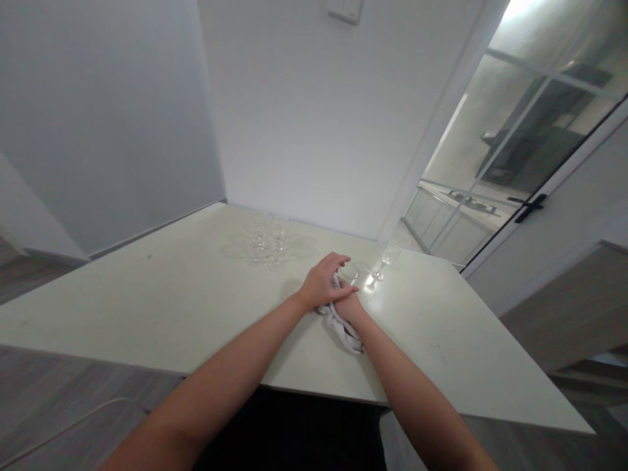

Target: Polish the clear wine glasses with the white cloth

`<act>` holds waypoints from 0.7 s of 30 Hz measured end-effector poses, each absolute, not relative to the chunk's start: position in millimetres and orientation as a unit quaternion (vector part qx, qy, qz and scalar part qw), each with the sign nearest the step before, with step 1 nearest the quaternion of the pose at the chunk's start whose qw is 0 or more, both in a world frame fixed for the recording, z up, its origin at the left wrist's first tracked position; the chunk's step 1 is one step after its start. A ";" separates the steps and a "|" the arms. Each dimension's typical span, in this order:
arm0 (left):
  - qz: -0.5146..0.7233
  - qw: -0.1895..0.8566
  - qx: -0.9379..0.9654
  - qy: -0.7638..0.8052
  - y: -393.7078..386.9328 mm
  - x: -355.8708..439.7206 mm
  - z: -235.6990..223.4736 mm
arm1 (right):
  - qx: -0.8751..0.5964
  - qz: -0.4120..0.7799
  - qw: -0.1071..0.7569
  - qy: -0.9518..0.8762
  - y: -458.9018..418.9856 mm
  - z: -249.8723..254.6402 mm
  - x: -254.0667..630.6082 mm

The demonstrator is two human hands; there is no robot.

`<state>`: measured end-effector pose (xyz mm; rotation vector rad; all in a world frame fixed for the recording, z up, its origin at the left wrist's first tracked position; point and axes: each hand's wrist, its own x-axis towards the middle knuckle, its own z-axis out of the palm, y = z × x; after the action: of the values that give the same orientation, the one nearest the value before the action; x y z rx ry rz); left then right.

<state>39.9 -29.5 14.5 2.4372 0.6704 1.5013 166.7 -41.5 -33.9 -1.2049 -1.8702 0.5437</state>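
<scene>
Both my hands meet over the middle of a white table. My left hand lies on top, fingers curled round a white cloth and a clear glass. Under it, my right hand is mostly hidden; it seems to hold the cloth and the glass from below. The cloth hangs down onto the table beside my right wrist. A second clear wine glass stands just to the right of my hands.
Several clear wine glasses stand together at the back of the table near the wall. A glass door with a black handle is at the right. A wooden surface lies beyond the table's right edge.
</scene>
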 end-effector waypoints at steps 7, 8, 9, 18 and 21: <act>0.509 0.104 0.824 0.225 -29.3 39.5 14.4 | -0.485 0.208 0.409 -0.744 -41.9 -33.8 167.5; 0.509 0.105 0.824 0.226 -29.2 39.5 14.4 | -0.483 0.208 0.409 -0.746 -42.0 -33.5 167.5; 0.510 0.105 0.824 0.226 -29.2 39.5 14.3 | -0.480 0.208 0.410 -0.748 -42.1 -33.2 167.3; 0.510 0.099 0.825 0.223 -29.5 39.8 14.7 | -0.482 0.213 0.413 -0.743 -41.1 -33.2 166.5; 0.509 0.101 0.825 0.225 -29.5 39.8 14.7 | -0.480 0.209 0.414 -0.744 -40.4 -33.8 166.9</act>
<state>39.8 -29.5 14.7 2.4364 0.6641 1.5044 166.9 -40.4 -33.8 -1.2076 -1.8709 0.5264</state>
